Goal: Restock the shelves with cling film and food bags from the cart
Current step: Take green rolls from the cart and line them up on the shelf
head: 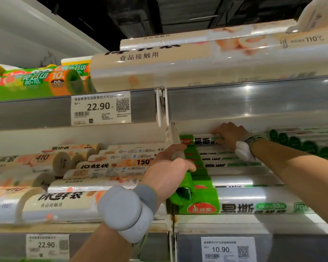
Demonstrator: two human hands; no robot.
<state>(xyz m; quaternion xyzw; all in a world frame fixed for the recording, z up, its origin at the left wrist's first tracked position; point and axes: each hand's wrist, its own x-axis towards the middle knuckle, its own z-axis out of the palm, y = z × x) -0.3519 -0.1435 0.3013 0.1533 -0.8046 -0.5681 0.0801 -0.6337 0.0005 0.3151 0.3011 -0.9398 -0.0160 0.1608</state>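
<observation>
Green-ended cling film rolls (240,203) lie stacked in the right bay of the middle shelf. My right hand (229,136) sits on the top roll (201,141) of that stack, close under the shelf above, with its fingers bent over the roll. My left hand (169,167) grips the clear plastic shelf divider (171,136) between the two bays. A green roll end (181,194) sticks out just below its palm; whether the hand also holds it I cannot tell. Beige food bag rolls (64,202) fill the left bay.
The shelf above carries large food bag rolls (159,65) and green-orange packs (36,78). Price tags read 22.90 (100,107) and 10.90 (227,249) on the shelf rails. More green-ended rolls (301,146) lie end-on at the far right. The cart is out of view.
</observation>
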